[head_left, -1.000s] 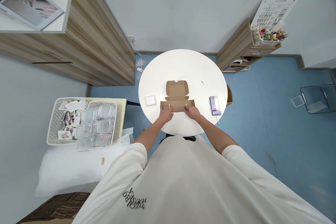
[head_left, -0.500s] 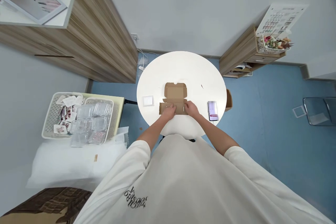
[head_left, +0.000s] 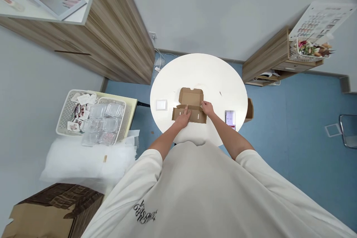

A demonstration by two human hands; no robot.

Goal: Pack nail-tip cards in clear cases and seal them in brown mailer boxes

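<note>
A brown cardboard box [head_left: 191, 97], partly folded, lies on the white round table [head_left: 199, 70] in front of me. Its lid panel spreads away from me, and a wider panel with two small slots is on the near side. My left hand [head_left: 183, 118] rests on that near panel with its fingers stretched out across the cardboard. At the box's right side my right hand [head_left: 207, 108] is closed, pinching a side flap near the fold; its fingertips are partly hidden.
A small white square case [head_left: 161, 105] lies left of the box and a phone [head_left: 230, 119] lies right. Baskets with clear plastic packs [head_left: 110, 124] and cards [head_left: 80, 111] stand at the left, above white wrapping [head_left: 86, 160]. A wooden cabinet [head_left: 119, 33] rises behind them.
My left hand's fingers have spread further over the near panel. My right hand has moved slightly up along the side flap. The box has turned a little, and the camera view has shifted.
</note>
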